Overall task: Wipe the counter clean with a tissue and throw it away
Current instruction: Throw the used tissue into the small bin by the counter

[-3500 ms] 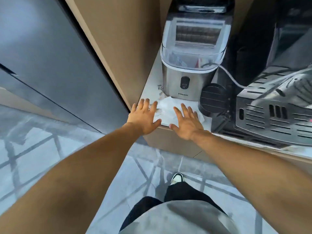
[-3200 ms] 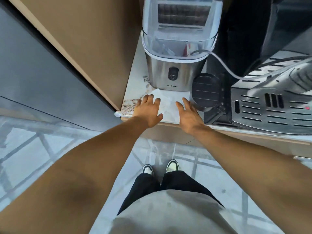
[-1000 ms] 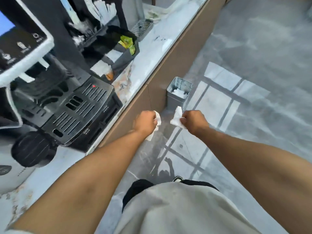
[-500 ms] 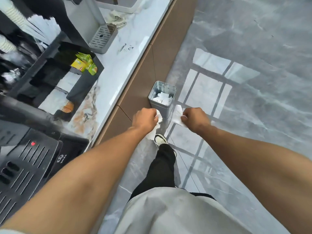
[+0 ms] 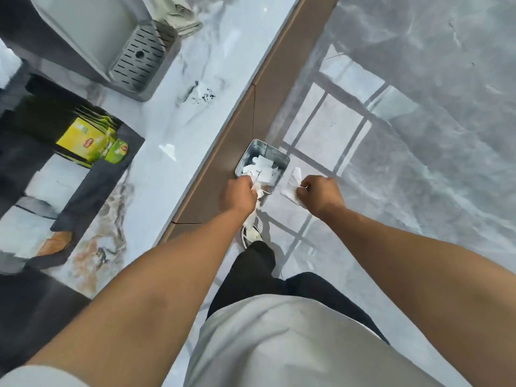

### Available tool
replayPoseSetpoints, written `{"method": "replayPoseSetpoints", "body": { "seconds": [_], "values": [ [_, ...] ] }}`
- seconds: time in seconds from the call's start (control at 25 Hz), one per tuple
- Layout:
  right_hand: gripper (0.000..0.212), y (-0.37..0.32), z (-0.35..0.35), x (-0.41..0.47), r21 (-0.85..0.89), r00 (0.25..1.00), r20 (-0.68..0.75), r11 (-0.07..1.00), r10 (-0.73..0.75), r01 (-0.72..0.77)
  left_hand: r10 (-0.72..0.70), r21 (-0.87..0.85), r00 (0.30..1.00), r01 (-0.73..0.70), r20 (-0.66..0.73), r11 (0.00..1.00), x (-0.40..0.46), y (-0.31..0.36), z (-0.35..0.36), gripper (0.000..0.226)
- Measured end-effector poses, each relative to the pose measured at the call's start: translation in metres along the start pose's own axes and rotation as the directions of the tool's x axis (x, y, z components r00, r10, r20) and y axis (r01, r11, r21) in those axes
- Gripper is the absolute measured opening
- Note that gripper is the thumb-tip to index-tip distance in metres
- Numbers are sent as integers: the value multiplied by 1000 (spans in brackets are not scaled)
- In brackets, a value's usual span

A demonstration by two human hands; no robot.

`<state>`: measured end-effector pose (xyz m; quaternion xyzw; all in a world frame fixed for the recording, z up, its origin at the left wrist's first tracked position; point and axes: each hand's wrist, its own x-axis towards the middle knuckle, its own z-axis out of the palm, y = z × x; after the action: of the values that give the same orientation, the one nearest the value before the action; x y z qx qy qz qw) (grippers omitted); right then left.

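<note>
Carrying tissue (image 5: 290,185) over the bin (image 5: 275,156), left hand (image 5: 237,192) and right hand (image 5: 319,192) each clench a wad, ready to drop.

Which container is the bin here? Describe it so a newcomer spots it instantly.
Follow the brown cabinet front below the marble counter down to the grey floor. The bin stands there against the cabinet, just ahead of the left hand. It is the only small, square, shiny metal can, open-topped, with crumpled white tissues inside.
</note>
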<state>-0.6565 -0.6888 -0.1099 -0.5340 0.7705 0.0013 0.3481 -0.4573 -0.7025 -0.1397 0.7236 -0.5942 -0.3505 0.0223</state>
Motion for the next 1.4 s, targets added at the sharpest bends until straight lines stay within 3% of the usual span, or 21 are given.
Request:
{"method": "replayPoseSetpoints", "body": {
  "seconds": [0.2, 0.36, 0.56, 0.72, 0.88, 1.0, 1.2, 1.4],
  "values": [
    [11, -14, 7, 54, -20, 994, 106, 999, -24, 26, -269, -283, 962, 272, 51, 920, 44, -2, 8, 16],
    [15, -17, 15, 100, -74, 975, 220, 997, -15, 32, -449, -518, 888, 433, 103, 738, 74, -1, 20, 24],
    [18, -26, 17, 174, -66, 945, 327, 997, -6, 29, -634, -697, 764, 520, 120, 494, 119, 12, 51, 24],
    [14, -20, 39, 249, -129, 933, 357, 987, -46, 98, -736, -828, 662, 486, 141, 278, 167, 18, 109, 24],
    [17, -5, 76, 317, -208, 924, 380, 968, -51, 139, -754, -823, 634, 513, 171, 244, 199, 13, 155, 11],
    [23, 10, 114, 353, -263, 915, 403, 954, -26, 143, -767, -811, 610, 542, 197, 222, 223, -3, 186, 14],
    [13, 14, 159, 382, -331, 887, 459, 915, -57, 230, -760, -797, 613, 560, 216, 225, 251, -31, 219, 13],
    [18, 18, 173, 395, -373, 881, 462, 879, -100, 295, -724, -789, 641, 571, 255, 227, 258, -39, 226, 18]
  ]
}}
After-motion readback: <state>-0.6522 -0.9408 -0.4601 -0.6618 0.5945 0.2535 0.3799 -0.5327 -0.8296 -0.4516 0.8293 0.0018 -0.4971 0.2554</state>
